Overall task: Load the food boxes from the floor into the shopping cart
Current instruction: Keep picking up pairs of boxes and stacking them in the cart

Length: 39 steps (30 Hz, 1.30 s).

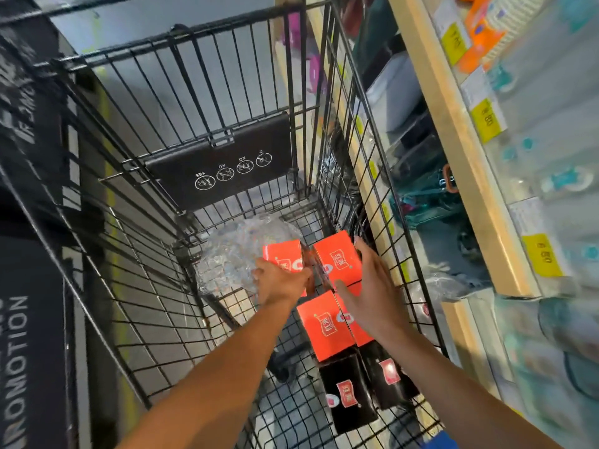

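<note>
We see several food boxes lying on the wire floor of the shopping cart [136, 176], gathered along its right wall. At the far end an orange box [338, 262] lies flat against that wall, and just left of it another orange box [285, 259] sits tilted, partly under our left hand. Nearer to us a third orange box [324, 325] lies flat, with a fourth one's edge showing beside it under our right forearm. Nearest of all, two black boxes [348, 393] with red labels lie side by side, touching the orange ones.

Our left hand [282, 281] is on the tilted orange box; its fingers curl down over the near edge and appear to grip it, though the fingertips are hidden behind the hand. Our right hand [372, 286] lies over the far orange box with its fingers [363, 251] straight and spread, palm down, touching the box top near the right wall; it grips nothing.

A crumpled sheet of clear plastic wrap [233, 251] lies on the cart floor just left of the tilted box, touching it. Beyond it the folded black child-seat flap [223, 160] with white pictograms hangs on the far wall of the cart. To the right of the cart runs a store shelf [460, 163] with yellow price tags [487, 119] and blurred goods. To the left stands a dark sign panel [26, 351] with white lettering.
</note>
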Each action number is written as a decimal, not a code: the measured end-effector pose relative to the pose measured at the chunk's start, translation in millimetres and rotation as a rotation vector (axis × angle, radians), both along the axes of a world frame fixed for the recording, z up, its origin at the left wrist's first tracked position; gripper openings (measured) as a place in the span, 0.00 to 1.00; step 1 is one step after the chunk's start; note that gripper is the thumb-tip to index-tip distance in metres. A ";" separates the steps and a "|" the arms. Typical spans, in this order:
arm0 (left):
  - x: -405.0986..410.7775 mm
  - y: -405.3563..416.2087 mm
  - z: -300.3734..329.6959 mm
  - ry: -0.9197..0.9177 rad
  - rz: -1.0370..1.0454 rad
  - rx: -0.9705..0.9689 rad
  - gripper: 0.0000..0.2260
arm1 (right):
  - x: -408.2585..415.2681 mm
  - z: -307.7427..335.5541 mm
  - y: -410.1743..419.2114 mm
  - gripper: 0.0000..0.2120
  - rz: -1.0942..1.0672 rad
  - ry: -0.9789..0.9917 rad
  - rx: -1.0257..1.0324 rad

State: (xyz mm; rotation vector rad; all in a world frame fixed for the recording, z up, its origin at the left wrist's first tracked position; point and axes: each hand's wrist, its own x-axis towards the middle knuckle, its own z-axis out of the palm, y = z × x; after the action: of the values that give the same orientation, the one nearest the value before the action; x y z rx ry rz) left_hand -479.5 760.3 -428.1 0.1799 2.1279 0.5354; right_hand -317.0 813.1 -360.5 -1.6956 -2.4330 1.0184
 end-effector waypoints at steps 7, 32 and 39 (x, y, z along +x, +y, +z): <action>30.8 0.2 -10.1 -0.115 -0.132 -0.033 0.39 | 7.2 -6.7 2.9 0.39 -0.020 0.012 0.016; -85.5 -49.4 319.5 0.629 -1.323 0.385 0.38 | 2.4 215.1 -21.0 0.30 0.197 0.068 0.031; -87.0 -63.5 387.9 0.744 -1.403 0.450 0.45 | 37.6 287.4 -55.0 0.31 0.227 0.031 0.255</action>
State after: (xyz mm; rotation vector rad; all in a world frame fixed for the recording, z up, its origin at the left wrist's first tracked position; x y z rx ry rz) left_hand -566.5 696.9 -40.3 2.1636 1.8625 0.0374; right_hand -279.4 758.0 -73.1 -1.3415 -2.6446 0.7031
